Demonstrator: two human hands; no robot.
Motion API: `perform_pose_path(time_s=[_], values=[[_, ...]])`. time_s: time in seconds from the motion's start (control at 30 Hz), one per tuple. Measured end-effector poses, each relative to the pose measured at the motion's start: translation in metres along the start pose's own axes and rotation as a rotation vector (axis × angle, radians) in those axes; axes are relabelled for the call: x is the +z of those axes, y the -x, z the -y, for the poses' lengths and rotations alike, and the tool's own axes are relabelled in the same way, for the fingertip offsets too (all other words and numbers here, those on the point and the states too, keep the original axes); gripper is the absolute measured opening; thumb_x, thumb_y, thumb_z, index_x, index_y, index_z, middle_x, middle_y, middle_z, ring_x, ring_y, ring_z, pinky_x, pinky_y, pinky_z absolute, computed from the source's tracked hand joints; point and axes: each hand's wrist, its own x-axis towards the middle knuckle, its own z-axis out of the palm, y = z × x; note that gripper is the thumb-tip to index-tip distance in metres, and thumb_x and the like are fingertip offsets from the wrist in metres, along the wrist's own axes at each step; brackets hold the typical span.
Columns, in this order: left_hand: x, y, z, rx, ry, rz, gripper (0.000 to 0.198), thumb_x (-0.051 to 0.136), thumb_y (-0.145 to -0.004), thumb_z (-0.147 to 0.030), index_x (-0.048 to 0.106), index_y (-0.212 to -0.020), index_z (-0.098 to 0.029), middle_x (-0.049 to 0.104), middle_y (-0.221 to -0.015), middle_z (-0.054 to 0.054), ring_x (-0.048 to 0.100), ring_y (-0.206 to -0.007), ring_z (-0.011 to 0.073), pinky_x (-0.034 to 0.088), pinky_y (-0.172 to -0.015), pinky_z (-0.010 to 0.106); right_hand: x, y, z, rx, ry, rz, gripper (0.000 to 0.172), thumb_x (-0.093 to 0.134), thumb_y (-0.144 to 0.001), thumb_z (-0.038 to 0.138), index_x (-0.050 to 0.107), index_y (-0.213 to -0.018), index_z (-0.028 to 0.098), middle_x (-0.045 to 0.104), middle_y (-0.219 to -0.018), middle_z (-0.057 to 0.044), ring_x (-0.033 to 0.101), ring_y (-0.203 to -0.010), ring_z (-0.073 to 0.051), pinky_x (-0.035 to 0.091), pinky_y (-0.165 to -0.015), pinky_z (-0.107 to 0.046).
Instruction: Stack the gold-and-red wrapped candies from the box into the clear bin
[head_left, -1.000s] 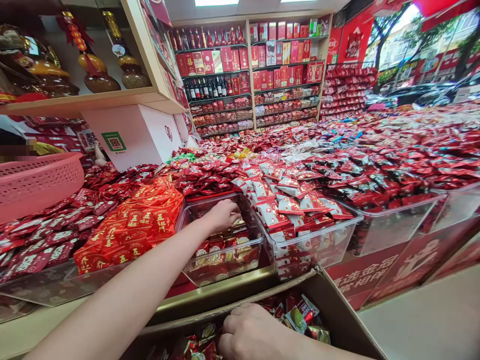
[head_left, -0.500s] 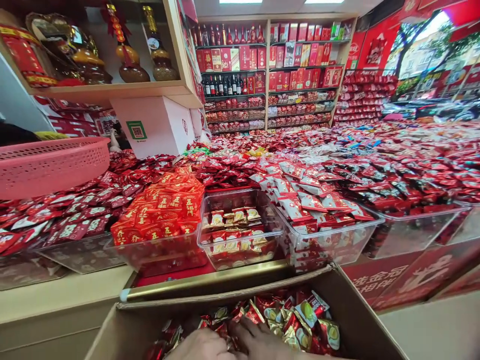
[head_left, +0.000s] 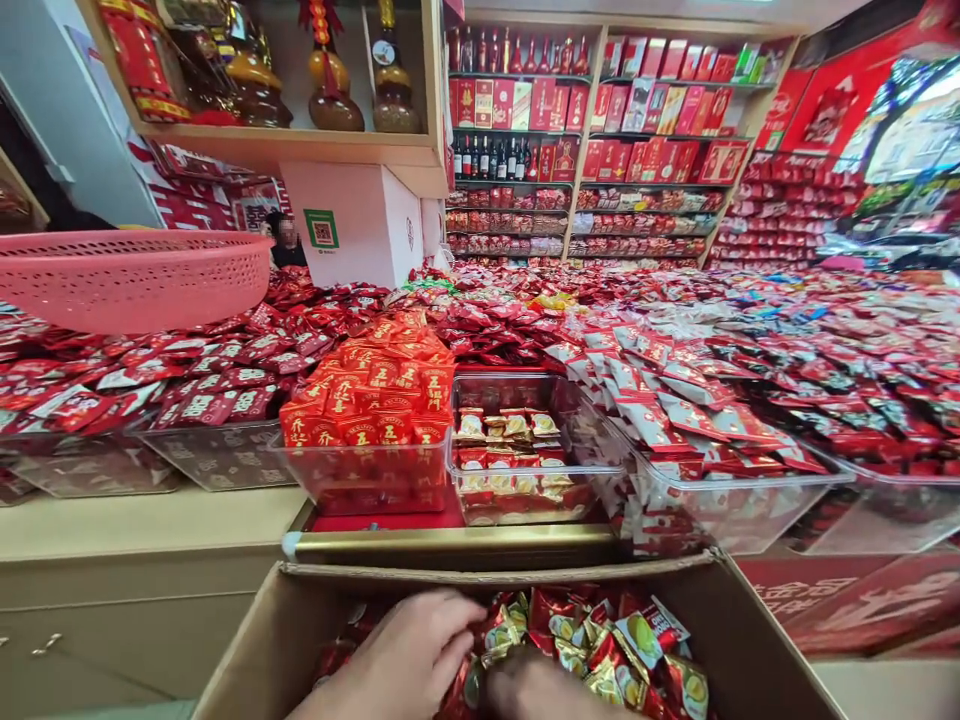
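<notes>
Both hands reach down inside an open cardboard box (head_left: 780, 650) filled with small red and gold wrapped sweets (head_left: 615, 650). My left hand (head_left: 420, 640) lies over the sweets with its fingers bent; what they may hold is hidden beneath them. Close by on the right, my right hand (head_left: 536, 685) is dark and blurred, its fingers sunk among the wrappers. Behind the box, a clear bin (head_left: 536, 475) holds neat rows of similar red and gold packets at a low level.
Orange-red packets (head_left: 367, 400) are heaped left of the clear bin, and white and red packets (head_left: 675, 400) to its right. A pink perforated basket (head_left: 142, 285) stands at left. Shelves (head_left: 574, 130) with bottles and boxes line the back; a person's head (head_left: 287, 238) shows behind.
The view has shifted left, so the goods appear farther right. My left hand has lifted somewhat and shows more fully, while my right hand has sunk deeper among the sweets.
</notes>
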Motion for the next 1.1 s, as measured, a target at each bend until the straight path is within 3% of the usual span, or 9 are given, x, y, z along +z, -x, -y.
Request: perform_pose_path(time_s=[0.13, 0.2, 0.27, 0.4, 0.7, 0.83, 0.97, 1.03, 1.1], values=[[0.000, 0.000, -0.010, -0.115, 0.649, 0.148, 0.051, 0.057, -0.072, -0.015, 0.044, -0.120, -0.025, 0.053, -0.120, 0.005, 0.049, -0.107, 0.0208, 0.038, -0.088, 0.034, -0.064, -0.001, 0.032, 0.317, -0.709, -0.390, 0.014, 0.048, -0.074, 0.014, 0.061, -0.080, 0.014, 0.064, -0.078, -0.003, 0.057, -0.073, -0.013, 0.044, -0.068, -0.023], [0.006, 0.000, -0.016, -0.092, 0.976, 0.252, 0.060, 0.061, -0.069, -0.012, 0.038, -0.123, -0.024, 0.055, -0.115, 0.005, 0.051, -0.102, 0.0182, 0.042, -0.081, 0.030, -0.076, -0.002, 0.042, 0.387, -0.967, -0.484, 0.011, 0.055, -0.072, 0.020, 0.061, -0.078, 0.013, 0.064, -0.077, -0.004, 0.057, -0.072, -0.014, 0.044, -0.069, -0.026], [0.013, -0.002, -0.020, -0.118, 1.138, 0.249, 0.062, 0.064, -0.065, -0.010, 0.039, -0.120, -0.021, 0.059, -0.102, 0.003, 0.055, -0.088, 0.0141, 0.042, -0.070, 0.023, -0.079, -0.001, 0.046, 0.406, -1.116, -0.503, 0.012, 0.060, -0.069, 0.024, 0.059, -0.075, 0.013, 0.063, -0.072, -0.003, 0.055, -0.067, -0.013, 0.044, -0.065, -0.025], [0.018, -0.003, -0.020, -0.221, 1.124, 0.196, 0.055, 0.064, -0.068, -0.014, 0.041, -0.117, -0.017, 0.057, -0.069, -0.004, 0.047, -0.054, 0.0056, 0.031, -0.051, 0.017, -0.082, 0.004, 0.046, 0.383, -1.202, -0.477, 0.018, 0.062, -0.069, 0.027, 0.058, -0.081, 0.014, 0.061, -0.076, -0.002, 0.053, -0.070, -0.011, 0.042, -0.067, -0.024], [-0.006, -0.003, -0.034, -0.242, 1.085, 0.117, 0.059, 0.063, -0.069, -0.018, 0.033, -0.120, -0.018, 0.059, -0.067, -0.003, 0.052, -0.057, 0.0094, 0.035, -0.055, 0.022, -0.102, 0.011, 0.045, 0.398, -1.382, -0.415, 0.032, 0.064, -0.067, 0.036, 0.047, -0.086, 0.015, 0.051, -0.059, 0.004, 0.047, -0.050, -0.007, 0.040, -0.050, -0.021], [-0.023, -0.005, -0.036, -0.281, 0.965, 0.025, 0.052, 0.064, -0.068, -0.019, 0.038, -0.113, -0.020, 0.058, -0.064, -0.005, 0.051, -0.055, 0.0093, 0.035, -0.053, 0.021, -0.111, 0.019, 0.049, 0.272, -1.243, -0.358, 0.041, 0.057, -0.073, 0.027, 0.039, -0.109, 0.020, 0.052, -0.077, 0.001, 0.047, -0.052, -0.006, 0.041, -0.048, -0.019], [-0.034, -0.005, -0.036, -0.306, 0.873, -0.013, 0.040, 0.065, -0.068, -0.019, 0.044, -0.102, -0.019, 0.055, -0.061, -0.007, 0.047, -0.054, 0.0087, 0.035, -0.051, 0.020, -0.122, 0.027, 0.053, 0.075, -0.647, -0.347, 0.033, 0.055, -0.071, 0.015, 0.050, -0.104, 0.020, 0.041, -0.120, -0.010, 0.052, -0.093, -0.015, 0.045, -0.074, -0.026], [-0.034, -0.005, -0.036, -0.295, 0.909, -0.002, 0.040, 0.066, -0.067, -0.020, 0.045, -0.102, -0.019, 0.055, -0.061, -0.007, 0.047, -0.054, 0.0084, 0.034, -0.052, 0.020, -0.124, 0.028, 0.050, -0.089, -0.365, -0.364, 0.033, 0.057, -0.071, 0.016, 0.052, -0.103, 0.021, 0.034, -0.129, -0.011, 0.039, -0.114, -0.020, 0.039, -0.088, -0.029], [-0.032, -0.004, -0.038, -0.291, 0.978, 0.000, 0.042, 0.069, -0.066, -0.023, 0.046, -0.101, -0.019, 0.056, -0.061, -0.007, 0.047, -0.055, 0.0082, 0.034, -0.054, 0.020, -0.123, 0.029, 0.046, -0.239, -0.187, -0.390, 0.034, 0.056, -0.075, 0.019, 0.049, -0.109, 0.023, 0.040, -0.126, -0.009, 0.041, -0.112, -0.017, 0.039, -0.088, -0.026]])
